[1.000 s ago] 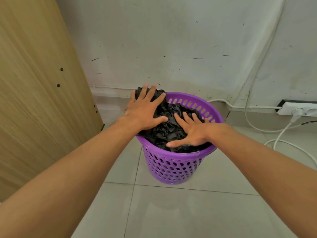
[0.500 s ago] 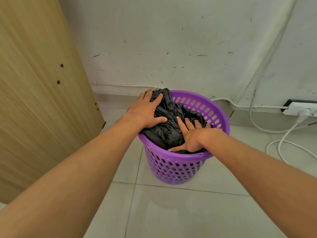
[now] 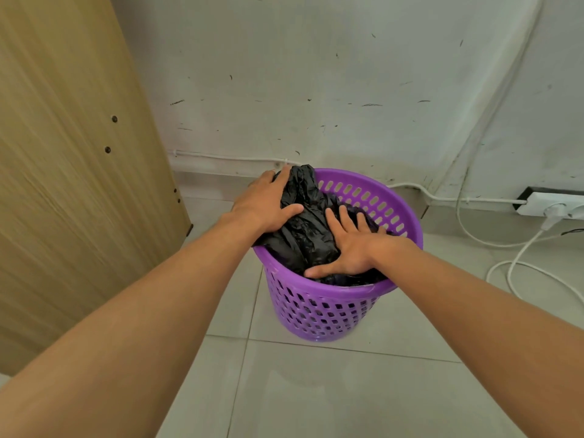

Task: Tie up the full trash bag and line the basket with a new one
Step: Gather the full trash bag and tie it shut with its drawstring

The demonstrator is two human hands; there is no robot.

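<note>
Purple perforated plastic basket (image 3: 319, 311): standing on the pale tiled floor (image 3: 347, 390), near the scuffed white wall (image 3: 316, 74). Crumpled black plastic trash bag (image 3: 303, 229): sitting inside the basket, bunching up above the far-left part of the rim. Left hand (image 3: 268, 203): lying on the bag's far-left side, fingers curling over the plastic at the rim, thumb pressing into it. Right hand (image 3: 346, 248): resting flat on the bag's near-right side, fingers spread and straight, thumb pointing left. Light wood-grain panel (image 3: 69, 169): standing at the left. White power strip (image 3: 553, 205): lying at the far right by the wall, white cables (image 3: 518, 263) trailing over the floor.
</note>
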